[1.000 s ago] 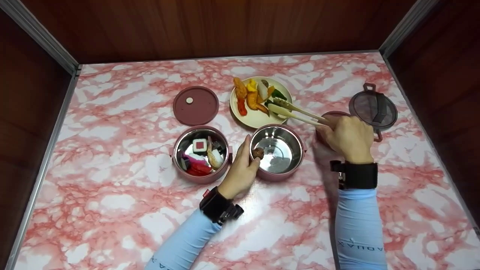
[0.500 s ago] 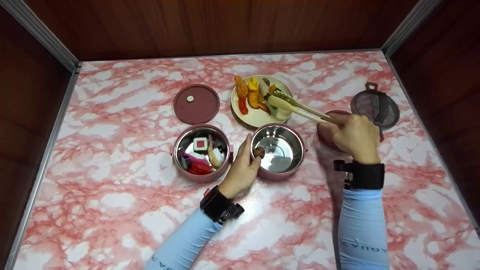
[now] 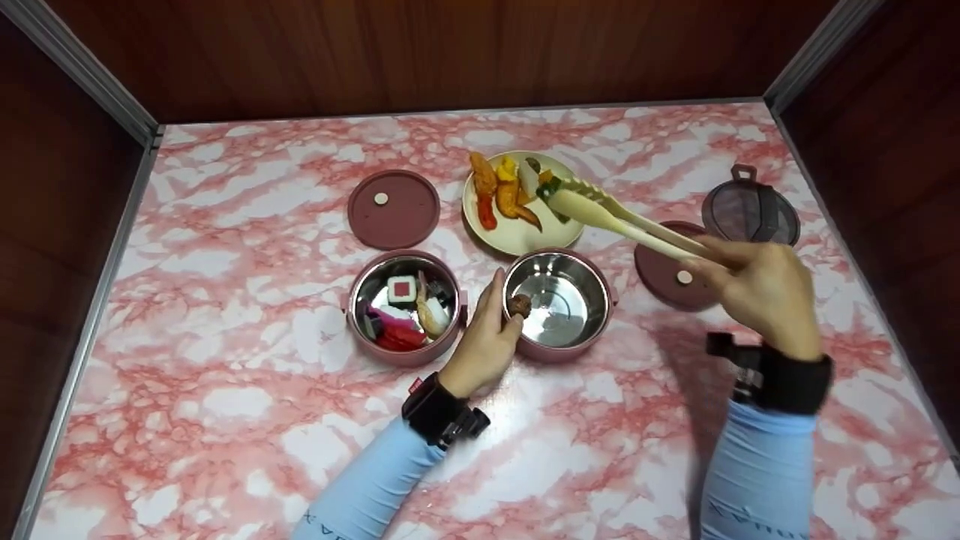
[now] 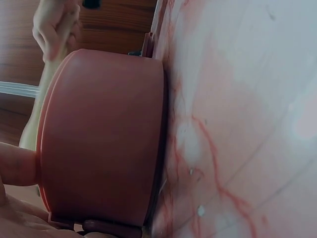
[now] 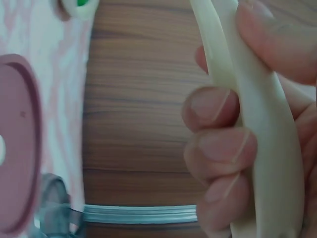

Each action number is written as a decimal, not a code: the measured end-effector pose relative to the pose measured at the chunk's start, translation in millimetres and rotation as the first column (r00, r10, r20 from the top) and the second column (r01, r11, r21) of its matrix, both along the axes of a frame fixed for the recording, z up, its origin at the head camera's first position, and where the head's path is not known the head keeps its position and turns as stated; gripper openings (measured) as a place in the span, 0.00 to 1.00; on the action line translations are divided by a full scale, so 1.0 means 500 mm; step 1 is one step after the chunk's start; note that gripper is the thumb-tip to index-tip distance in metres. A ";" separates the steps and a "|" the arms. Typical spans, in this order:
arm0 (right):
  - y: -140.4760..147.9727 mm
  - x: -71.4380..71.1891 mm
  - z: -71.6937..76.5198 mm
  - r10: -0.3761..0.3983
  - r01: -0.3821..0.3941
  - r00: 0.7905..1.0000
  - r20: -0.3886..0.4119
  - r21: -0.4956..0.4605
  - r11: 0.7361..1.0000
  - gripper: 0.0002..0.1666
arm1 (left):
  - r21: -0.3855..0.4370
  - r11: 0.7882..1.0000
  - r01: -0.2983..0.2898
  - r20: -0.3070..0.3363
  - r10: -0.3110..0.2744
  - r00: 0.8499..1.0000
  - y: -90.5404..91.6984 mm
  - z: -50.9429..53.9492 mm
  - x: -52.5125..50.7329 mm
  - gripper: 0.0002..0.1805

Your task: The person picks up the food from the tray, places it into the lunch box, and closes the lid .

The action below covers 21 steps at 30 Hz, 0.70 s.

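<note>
My left hand (image 3: 484, 345) steadies the right-hand pink steel-lined lunch container (image 3: 555, 351), thumb at its rim and fingers along its left wall. A brown ball (image 3: 519, 305) lies inside, near the thumb. In the left wrist view the container's wall (image 4: 104, 134) fills the middle. My right hand (image 3: 772, 292) grips cream tongs (image 3: 645, 234), with curled fingers (image 5: 218, 148) round the handle in the right wrist view. A dark green food piece (image 3: 548, 187) sits at the tong tips, over the right side of the cream plate (image 3: 517, 241); its exact kind cannot be made out.
A second pink container (image 3: 401, 356) with toy-like food, including a sushi roll (image 3: 402, 289), stands left. Yellow, orange and red food pieces (image 3: 507, 195) lie on the plate. Pink lids (image 3: 394, 217) (image 3: 667, 277) lie at both sides; a grey see-through lid (image 3: 739, 210) is far right.
The tongs have closed near the plate's green food and drawn up and right with a dark green piece. My right hand has shifted right and down, uncovering the right pink lid. The left hand stays put.
</note>
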State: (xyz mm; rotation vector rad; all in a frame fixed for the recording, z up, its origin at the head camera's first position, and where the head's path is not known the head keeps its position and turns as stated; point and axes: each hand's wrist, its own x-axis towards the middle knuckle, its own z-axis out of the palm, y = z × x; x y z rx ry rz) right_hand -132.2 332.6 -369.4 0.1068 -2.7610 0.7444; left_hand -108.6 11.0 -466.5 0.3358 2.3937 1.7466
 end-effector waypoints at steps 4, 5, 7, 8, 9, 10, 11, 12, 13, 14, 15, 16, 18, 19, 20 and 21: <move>0.022 0.038 0.015 0.086 -0.083 0.994 -0.062 0.059 0.995 0.18 | 0.006 1.000 0.001 0.008 -0.001 1.000 0.001 -0.002 0.000 0.40; 0.027 0.045 0.016 0.117 -0.111 0.990 -0.073 0.080 0.991 0.19 | 0.007 1.000 0.001 0.011 -0.001 1.000 0.001 -0.001 0.000 0.40; 0.033 0.056 0.018 0.170 -0.160 0.983 -0.071 0.126 0.979 0.19 | 0.010 1.000 0.002 0.009 -0.002 1.000 0.001 -0.001 0.000 0.40; 0.033 0.060 0.018 0.192 -0.181 0.980 -0.059 0.145 0.973 0.20 | 0.012 1.000 0.002 0.010 -0.002 1.000 0.001 0.000 0.001 0.40; 0.033 0.062 0.019 0.209 -0.199 0.977 -0.044 0.164 0.966 0.20 | 0.013 1.000 0.002 0.011 -0.002 1.000 0.001 0.000 0.001 0.40; 0.031 0.064 0.019 0.221 -0.213 0.975 -0.027 0.178 0.961 0.21 | 0.015 1.000 0.002 0.013 -0.002 1.000 0.000 0.001 0.001 0.40; 0.029 0.064 0.019 0.229 -0.223 0.973 -0.009 0.190 0.956 0.21 | 0.014 1.000 0.002 0.014 -0.002 1.000 0.000 0.002 0.001 0.40; 0.025 0.064 0.019 0.235 -0.231 0.972 0.007 0.206 0.951 0.22 | 0.015 1.000 0.001 0.015 -0.001 1.000 0.000 0.002 0.001 0.40; 0.021 0.062 0.019 0.242 -0.239 0.970 0.017 0.224 0.945 0.22 | 0.013 1.000 -0.001 0.017 0.001 1.000 -0.001 0.003 0.001 0.40; 0.017 0.060 0.019 0.249 -0.247 0.968 0.024 0.241 0.938 0.22 | 0.009 1.000 -0.001 0.017 0.001 1.000 -0.001 0.004 0.002 0.40; 0.013 0.058 0.018 0.254 -0.253 0.967 0.028 0.261 0.932 0.23 | 0.005 1.000 -0.002 0.016 0.002 1.000 -0.001 0.003 0.002 0.40; 0.009 0.055 0.018 0.259 -0.258 0.965 0.031 0.280 0.925 0.23 | 0.002 1.000 -0.002 0.015 0.002 1.000 0.000 0.003 0.002 0.40; 0.001 0.049 0.015 0.269 -0.265 0.963 0.034 0.317 0.911 0.23 | 0.001 1.000 -0.002 0.015 0.001 1.000 0.001 0.003 0.002 0.40; -0.003 0.046 0.014 0.271 -0.267 0.962 0.036 0.331 0.905 0.23 | 0.000 1.000 -0.002 0.012 0.002 1.000 0.001 0.002 0.001 0.40; -0.006 0.043 0.012 0.272 -0.268 0.962 0.035 0.341 0.901 0.22 | 0.003 1.000 -0.001 0.014 0.001 1.000 0.002 0.002 0.001 0.40; -0.010 0.041 0.010 0.273 -0.268 0.961 0.036 0.348 0.898 0.22 | 0.008 1.000 -0.001 0.015 0.001 1.000 0.002 0.002 0.000 0.40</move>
